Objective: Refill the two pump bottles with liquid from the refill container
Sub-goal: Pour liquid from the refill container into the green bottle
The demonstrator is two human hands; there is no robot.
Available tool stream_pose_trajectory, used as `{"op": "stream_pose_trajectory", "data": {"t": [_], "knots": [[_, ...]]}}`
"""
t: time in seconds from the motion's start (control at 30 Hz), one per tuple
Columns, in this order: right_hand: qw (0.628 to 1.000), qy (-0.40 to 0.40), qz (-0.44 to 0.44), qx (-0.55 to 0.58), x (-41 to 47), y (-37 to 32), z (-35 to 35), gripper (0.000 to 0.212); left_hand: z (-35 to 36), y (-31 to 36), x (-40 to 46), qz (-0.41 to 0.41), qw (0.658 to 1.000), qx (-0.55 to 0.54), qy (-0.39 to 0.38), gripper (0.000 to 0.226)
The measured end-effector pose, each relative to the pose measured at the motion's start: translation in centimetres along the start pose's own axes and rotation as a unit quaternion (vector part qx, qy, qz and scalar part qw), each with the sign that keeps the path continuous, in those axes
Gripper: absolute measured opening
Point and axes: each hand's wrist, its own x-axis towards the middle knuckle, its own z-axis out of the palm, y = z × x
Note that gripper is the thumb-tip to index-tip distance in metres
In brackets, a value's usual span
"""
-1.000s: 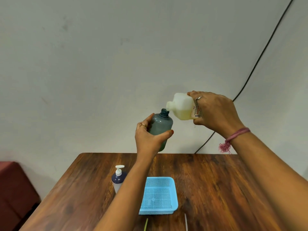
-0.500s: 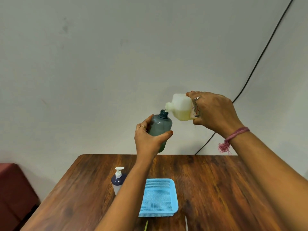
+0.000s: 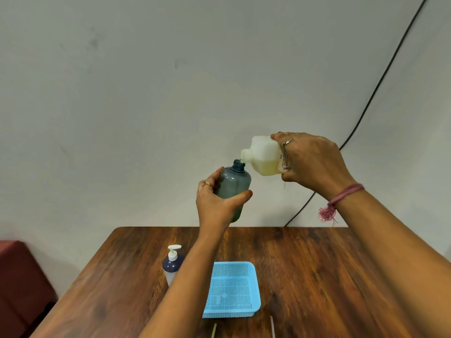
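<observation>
Refill container, milky white, tipped, yellowish liquid inside.

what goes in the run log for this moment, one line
step: pouring | left hand: holds grey bottle, pump off | right hand: tips refill container, spout at neck | table: pump bottle, blue tray
</observation>
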Motion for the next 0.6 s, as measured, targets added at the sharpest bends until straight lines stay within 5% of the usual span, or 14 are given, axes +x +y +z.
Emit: {"op": "stream_pose_trajectory", "data": {"t": [0.6], "knots": [[1.000,-0.014,-0.004,-0.002,0.12,-0.25,-0.71,0.076,-0.20,0.17,0.00,0.000,1.000,0.000,0.000,0.085]]}}
